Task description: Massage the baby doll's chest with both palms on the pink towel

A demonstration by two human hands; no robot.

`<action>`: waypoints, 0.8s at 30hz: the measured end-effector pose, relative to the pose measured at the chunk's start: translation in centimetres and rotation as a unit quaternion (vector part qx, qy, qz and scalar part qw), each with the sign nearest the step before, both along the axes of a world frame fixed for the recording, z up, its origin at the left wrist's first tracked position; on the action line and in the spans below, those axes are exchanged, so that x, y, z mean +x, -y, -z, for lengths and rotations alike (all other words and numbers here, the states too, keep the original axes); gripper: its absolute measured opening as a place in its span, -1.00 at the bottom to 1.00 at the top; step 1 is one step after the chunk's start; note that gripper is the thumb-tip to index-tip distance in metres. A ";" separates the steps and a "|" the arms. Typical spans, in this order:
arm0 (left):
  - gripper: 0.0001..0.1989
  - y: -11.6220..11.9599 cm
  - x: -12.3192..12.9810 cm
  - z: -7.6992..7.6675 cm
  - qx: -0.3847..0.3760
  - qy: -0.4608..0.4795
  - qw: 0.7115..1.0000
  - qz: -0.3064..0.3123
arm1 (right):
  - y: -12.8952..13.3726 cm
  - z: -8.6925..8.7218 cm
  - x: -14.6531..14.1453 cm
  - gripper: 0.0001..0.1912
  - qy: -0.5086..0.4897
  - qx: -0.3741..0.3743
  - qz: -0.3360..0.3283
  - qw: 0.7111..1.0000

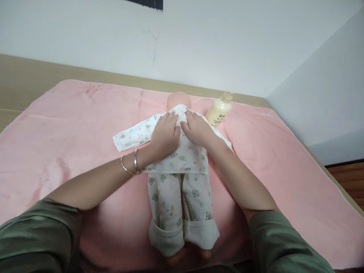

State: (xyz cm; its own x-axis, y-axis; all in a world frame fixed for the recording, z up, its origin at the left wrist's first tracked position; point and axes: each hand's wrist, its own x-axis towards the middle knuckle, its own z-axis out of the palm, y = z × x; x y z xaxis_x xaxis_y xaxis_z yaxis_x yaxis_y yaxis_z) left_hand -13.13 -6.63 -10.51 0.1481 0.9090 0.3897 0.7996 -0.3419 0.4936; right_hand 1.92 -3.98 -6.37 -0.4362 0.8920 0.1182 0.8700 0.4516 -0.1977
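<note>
A baby doll (179, 100) lies on a pink blanket with its head away from me, dressed in a white patterned top (182, 161) and matching trousers (196, 195) with turned-up cuffs. My left hand (166, 132) rests flat on the left upper part of the top, fingers stretched toward the doll's head. On the right upper part lies my right hand (197, 129), its fingers also extended. Both palms press on the cloth without gripping it. One sleeve spreads out to the left; the other is partly hidden behind my right forearm. The doll's face does not show.
Just right of the doll, a pale yellow pump bottle (218, 112) leans or lies tilted on the pink blanket (85, 125). The blanket covers a wooden surface (22, 72) that meets a white wall (199, 45) at the back. Another wall stands at the right.
</note>
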 end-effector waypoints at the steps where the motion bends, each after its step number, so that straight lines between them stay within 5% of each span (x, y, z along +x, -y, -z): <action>1: -0.45 -0.7 -0.3 -0.2 -0.023 0.012 1.000 -0.017 | 0.8 -0.1 -0.5 -0.37 0.026 0.010 0.003 1.000; 7: -0.55 -2.4 -1.4 -0.7 -0.050 0.036 0.996 -0.061 | 3.9 -0.3 -1.5 -0.43 0.094 0.064 -0.104 0.988; 11: -0.48 -0.3 -0.2 0.3 0.015 -0.020 0.999 -0.031 | 1.2 -0.1 -0.5 -0.51 0.014 -0.009 -0.016 1.000; 15: -0.45 1.0 0.7 1.1 0.046 -0.037 0.998 0.001 | -1.0 0.4 0.0 -0.38 -0.015 -0.029 0.065 0.997; 24: -0.70 -2.3 -1.0 -0.8 -0.036 0.038 0.998 -0.030 | 3.3 -0.6 -1.4 -0.37 0.078 0.001 0.002 0.997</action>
State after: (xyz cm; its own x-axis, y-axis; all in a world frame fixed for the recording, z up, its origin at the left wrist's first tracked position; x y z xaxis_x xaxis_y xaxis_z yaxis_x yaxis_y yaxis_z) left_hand -14.15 -4.33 -9.67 0.0655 0.9413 0.3310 0.7769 -0.2563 0.5750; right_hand 0.50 -7.27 -5.80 -0.4459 0.8936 0.0507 0.8919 0.4484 -0.0584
